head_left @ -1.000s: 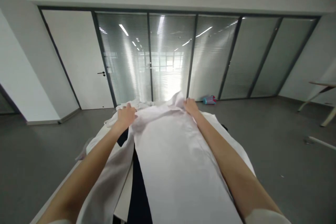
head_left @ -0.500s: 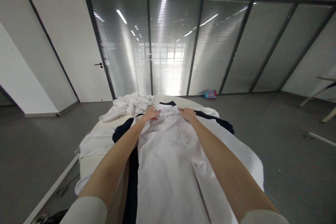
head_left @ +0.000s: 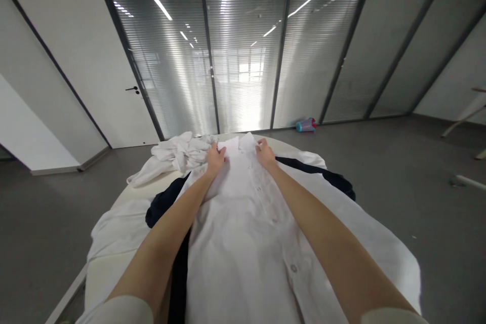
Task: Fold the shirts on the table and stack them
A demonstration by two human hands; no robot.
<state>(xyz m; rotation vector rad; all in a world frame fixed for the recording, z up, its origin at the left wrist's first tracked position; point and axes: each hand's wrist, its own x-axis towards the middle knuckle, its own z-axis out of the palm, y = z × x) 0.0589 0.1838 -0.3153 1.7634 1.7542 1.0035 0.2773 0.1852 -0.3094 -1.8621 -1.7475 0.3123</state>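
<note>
A white button-up shirt (head_left: 235, 233) lies stretched out in front of me, collar at the far end, buttons running down its front. My left hand (head_left: 215, 158) is closed on the shirt's left shoulder beside the collar. On the other side, my right hand (head_left: 266, 154) pinches the shirt close to the collar, fingers bent. Beneath the shirt is a dark navy garment (head_left: 165, 201); parts of it stick out on both sides, and the rest is covered.
A rumpled white cloth pile (head_left: 182, 151) sits at the far left of the cream round table (head_left: 131, 190). More white fabric (head_left: 117, 228) lies at the near left. A blue and red basket (head_left: 306, 125) stands on the floor by the glass partition (head_left: 246, 25).
Both hands have shifted slightly farther away with the shirt's collar end. The dark collar that showed behind the white one is now covered. The view has tilted downward a little.
</note>
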